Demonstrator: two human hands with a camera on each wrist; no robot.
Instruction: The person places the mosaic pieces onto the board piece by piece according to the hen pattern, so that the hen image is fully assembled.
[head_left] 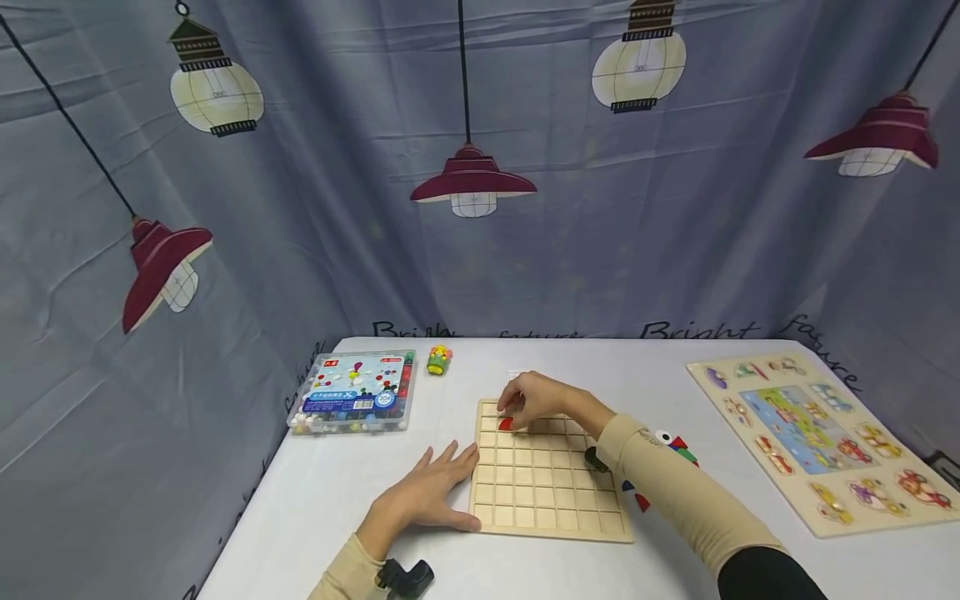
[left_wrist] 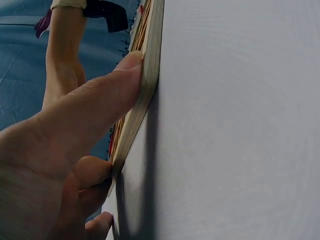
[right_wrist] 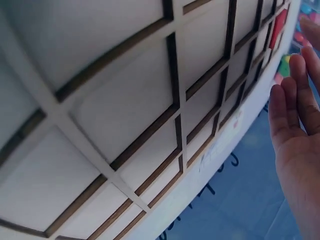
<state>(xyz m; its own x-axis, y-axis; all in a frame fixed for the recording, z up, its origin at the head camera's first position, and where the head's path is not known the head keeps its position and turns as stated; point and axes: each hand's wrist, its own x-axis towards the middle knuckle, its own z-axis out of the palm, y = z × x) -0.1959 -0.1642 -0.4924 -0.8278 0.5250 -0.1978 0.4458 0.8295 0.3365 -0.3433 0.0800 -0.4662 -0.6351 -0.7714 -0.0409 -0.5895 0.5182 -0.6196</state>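
Observation:
A pale wooden grid board [head_left: 543, 479] with square cells lies on the white table. My left hand [head_left: 429, 493] is spread flat at its left side, fingers straight; in the left wrist view the thumb [left_wrist: 112, 87] presses against the board's edge [left_wrist: 149, 75]. Over the far-left cells is my right hand [head_left: 536, 396], its fingertips pointing down close to a red piece [head_left: 506, 424]. The right wrist view shows that red piece [right_wrist: 278, 29] on the grid, with a gap between it and the fingers [right_wrist: 292, 100]. Nothing is visibly held.
Right of the board, partly behind the right sleeve, lie small coloured pieces [head_left: 642, 502]. A clear plastic case of coloured parts [head_left: 352, 396] stands at the back left, beside a small toy figure [head_left: 438, 359]. A wooden picture puzzle [head_left: 817, 433] takes up the right side.

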